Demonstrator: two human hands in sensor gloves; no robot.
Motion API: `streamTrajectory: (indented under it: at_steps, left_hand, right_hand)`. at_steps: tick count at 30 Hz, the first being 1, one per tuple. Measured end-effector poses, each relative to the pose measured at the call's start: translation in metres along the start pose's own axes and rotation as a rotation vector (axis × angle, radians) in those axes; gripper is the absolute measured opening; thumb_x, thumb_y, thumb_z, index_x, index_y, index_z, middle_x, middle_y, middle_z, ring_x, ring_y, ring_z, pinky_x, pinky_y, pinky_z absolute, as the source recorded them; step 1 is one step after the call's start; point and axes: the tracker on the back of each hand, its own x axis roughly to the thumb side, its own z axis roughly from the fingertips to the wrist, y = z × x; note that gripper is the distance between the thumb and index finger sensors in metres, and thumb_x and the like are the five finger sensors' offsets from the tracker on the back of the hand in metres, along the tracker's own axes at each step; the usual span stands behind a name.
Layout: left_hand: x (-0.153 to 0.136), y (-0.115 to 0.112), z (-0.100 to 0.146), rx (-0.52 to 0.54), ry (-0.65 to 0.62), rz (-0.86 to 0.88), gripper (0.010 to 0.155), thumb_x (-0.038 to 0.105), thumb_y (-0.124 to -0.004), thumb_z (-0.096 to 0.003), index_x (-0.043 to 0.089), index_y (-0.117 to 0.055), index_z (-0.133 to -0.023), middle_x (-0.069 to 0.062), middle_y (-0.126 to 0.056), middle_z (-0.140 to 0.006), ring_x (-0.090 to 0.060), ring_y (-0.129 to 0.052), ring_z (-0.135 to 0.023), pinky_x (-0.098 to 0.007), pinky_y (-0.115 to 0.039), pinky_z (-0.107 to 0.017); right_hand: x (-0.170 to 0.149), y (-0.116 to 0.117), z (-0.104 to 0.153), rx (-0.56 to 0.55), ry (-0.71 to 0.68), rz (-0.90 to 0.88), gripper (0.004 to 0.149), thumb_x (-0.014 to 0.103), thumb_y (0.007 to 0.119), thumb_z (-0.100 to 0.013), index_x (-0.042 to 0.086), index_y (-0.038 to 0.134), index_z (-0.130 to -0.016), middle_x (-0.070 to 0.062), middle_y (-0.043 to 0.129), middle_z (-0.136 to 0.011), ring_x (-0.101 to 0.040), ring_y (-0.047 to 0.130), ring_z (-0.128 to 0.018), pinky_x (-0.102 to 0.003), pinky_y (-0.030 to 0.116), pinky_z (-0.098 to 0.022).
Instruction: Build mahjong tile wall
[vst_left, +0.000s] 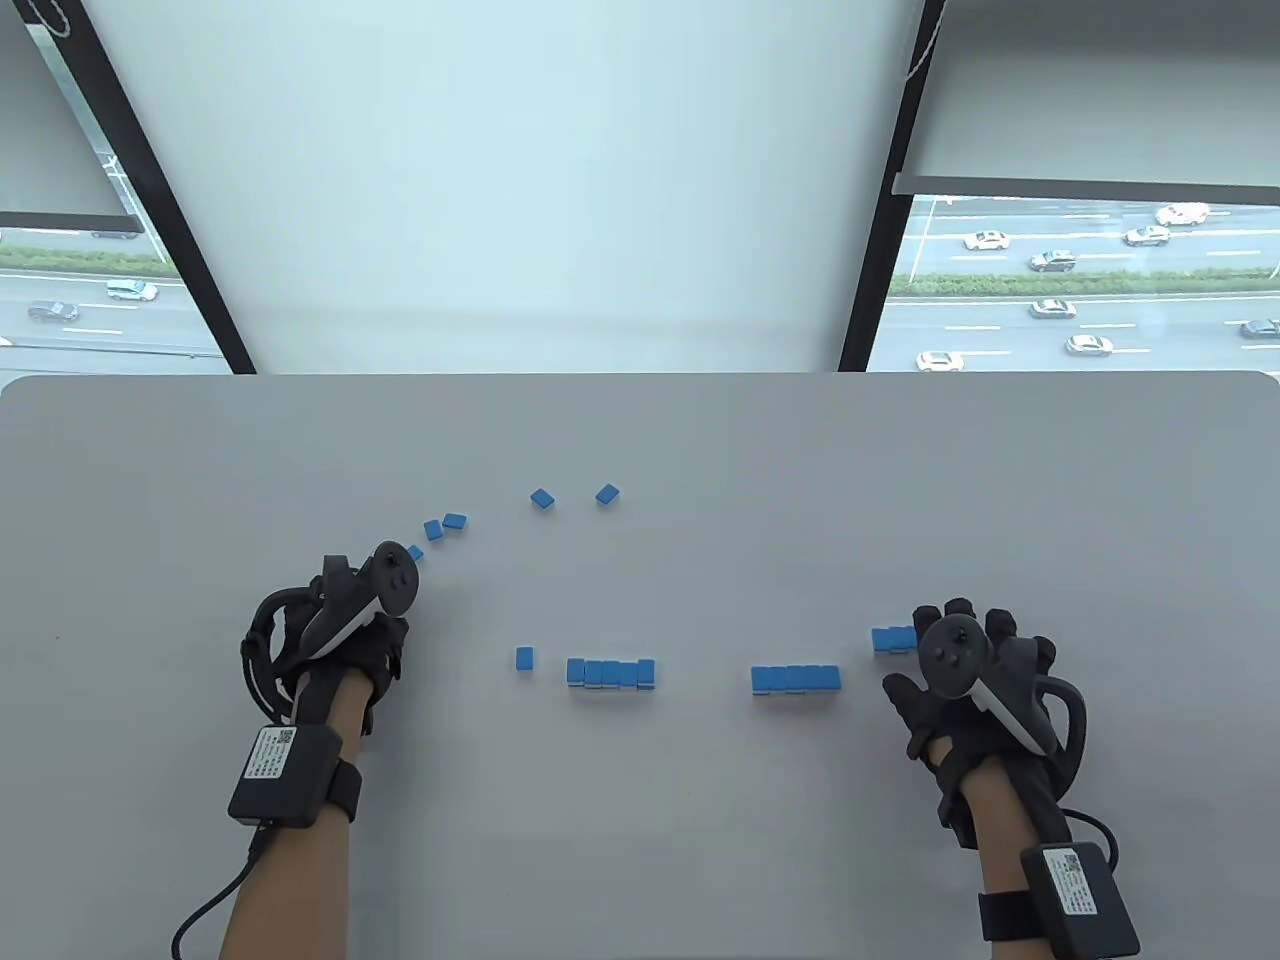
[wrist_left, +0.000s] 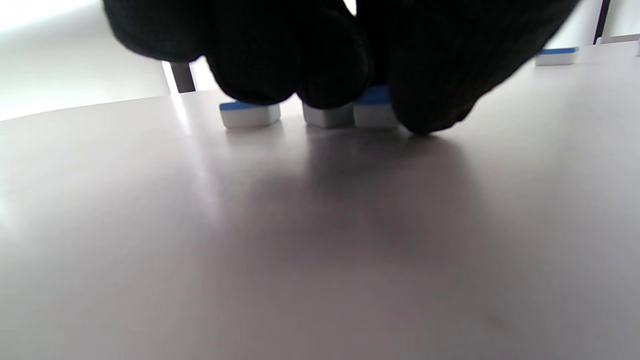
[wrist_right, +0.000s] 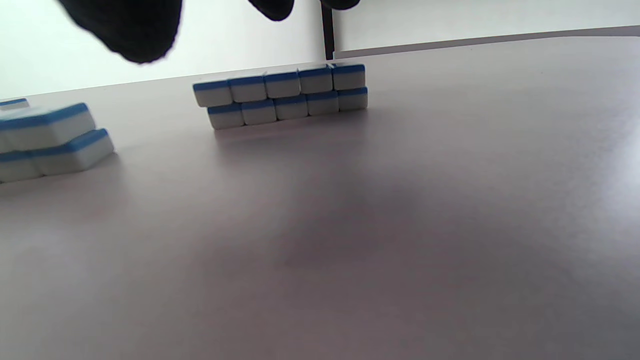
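Note:
Blue-backed white mahjong tiles lie on the grey table (vst_left: 640, 830). A two-layer row (vst_left: 610, 673) stands at the centre, with a single tile (vst_left: 524, 657) to its left. A second row (vst_left: 795, 679) stands further right, and a third (vst_left: 893, 638) is partly hidden by my right hand (vst_left: 955, 640). That hand is spread open and empty; in the right wrist view its fingertips (wrist_right: 135, 30) hover short of a two-layer row (wrist_right: 282, 95). My left hand (vst_left: 385, 600) reaches the loose tiles (vst_left: 433, 530); its fingertips (wrist_left: 430, 90) close around one tile (wrist_left: 375, 107) that stands on the table.
Two loose tiles (vst_left: 542, 497) (vst_left: 607, 493) lie further back at the centre. In the left wrist view, two more tiles (wrist_left: 250, 114) (wrist_left: 327, 116) sit beside the gripped one, and another (wrist_left: 555, 56) lies far right. A stack's end (wrist_right: 50, 140) shows at the left of the right wrist view.

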Motion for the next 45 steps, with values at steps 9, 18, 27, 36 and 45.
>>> streamTrajectory:
  at_steps: [9, 18, 27, 36, 45]
  left_hand:
    - [-0.005, -0.001, 0.002, -0.018, 0.011, -0.024, 0.058, 0.041, -0.09, -0.0403, 0.041, -0.075, -0.096, 0.006, -0.082, -0.088, -0.024, -0.084, -0.073, -0.055, -0.069, -0.063]
    - [-0.007, -0.001, 0.004, -0.009, 0.02, -0.018, 0.056, 0.044, -0.089, -0.0403, 0.041, -0.076, -0.095, 0.007, -0.085, -0.085, -0.024, -0.085, -0.071, -0.054, -0.07, -0.062]
    - [-0.007, -0.001, 0.005, -0.023, 0.031, -0.021, 0.057, 0.047, -0.088, -0.0404, 0.04, -0.076, -0.095, 0.006, -0.085, -0.086, -0.024, -0.085, -0.071, -0.054, -0.07, -0.062]
    - [0.003, 0.01, 0.018, 0.026, -0.017, -0.005, 0.056, 0.048, -0.089, -0.0396, 0.04, -0.078, -0.094, 0.007, -0.088, -0.083, -0.023, -0.087, -0.07, -0.054, -0.071, -0.061]
    - [0.035, 0.028, 0.045, 0.065, -0.191, 0.135, 0.056, 0.048, -0.09, -0.0392, 0.04, -0.078, -0.094, 0.009, -0.09, -0.083, -0.022, -0.09, -0.07, -0.053, -0.074, -0.06]
  right_hand:
    - [0.001, 0.0, 0.0, 0.0, -0.003, 0.001, 0.079, 0.061, 0.069, -0.041, 0.033, 0.035, -0.106, 0.001, 0.023, -0.114, -0.04, 0.017, -0.102, -0.064, 0.012, -0.065]
    - [0.001, 0.0, 0.001, 0.0, -0.001, -0.004, 0.079, 0.061, 0.069, -0.041, 0.033, 0.035, -0.106, 0.001, 0.023, -0.114, -0.04, 0.017, -0.102, -0.064, 0.012, -0.065]
    - [0.001, -0.001, 0.001, -0.001, 0.0, -0.001, 0.079, 0.061, 0.07, -0.041, 0.033, 0.035, -0.106, 0.001, 0.023, -0.114, -0.04, 0.017, -0.102, -0.065, 0.012, -0.065]
    - [0.001, -0.001, 0.001, -0.001, 0.001, -0.002, 0.079, 0.061, 0.069, -0.041, 0.033, 0.035, -0.106, 0.001, 0.023, -0.114, -0.04, 0.017, -0.102, -0.064, 0.012, -0.065]
    - [0.0, -0.002, 0.001, -0.007, 0.002, -0.009, 0.079, 0.061, 0.07, -0.041, 0.033, 0.034, -0.106, 0.001, 0.023, -0.114, -0.04, 0.017, -0.102, -0.064, 0.012, -0.065]
